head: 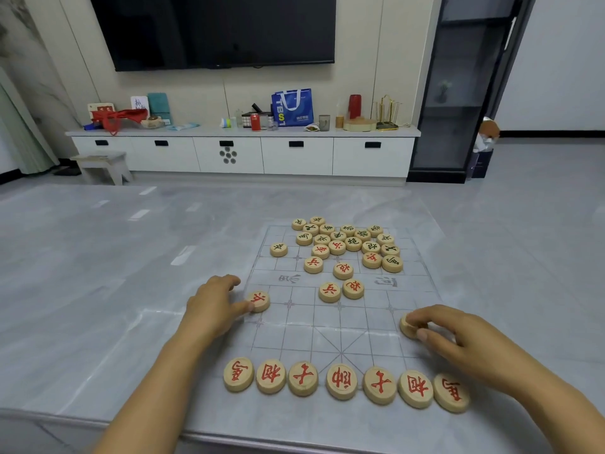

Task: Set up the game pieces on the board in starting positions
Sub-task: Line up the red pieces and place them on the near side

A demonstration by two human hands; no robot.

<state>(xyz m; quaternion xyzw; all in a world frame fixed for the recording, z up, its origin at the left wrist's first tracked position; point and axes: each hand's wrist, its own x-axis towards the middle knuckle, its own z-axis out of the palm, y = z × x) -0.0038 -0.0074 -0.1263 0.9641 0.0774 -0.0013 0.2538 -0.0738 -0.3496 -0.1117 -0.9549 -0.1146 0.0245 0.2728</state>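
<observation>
Piece row [343,383] before pile [343,242]

Wall: a television [212,27] hangs up top, screen dark.
Below it: a long white sideboard [294,155] runs the width.
On top: blue tote bag [292,106] in the centre, red can [255,122] just left of it, red flask [355,106] to its right.
Floor: a pale stool [103,165] sits at the sideboard's left end.
Right: a dark glass cabinet [458,93] stands tall.
Foreground: the grey marbled desk [98,290].

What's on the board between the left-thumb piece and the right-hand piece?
Head view: only bare board between left-thumb piece and right-hand piece; two red pieces lie just beyond.
</observation>
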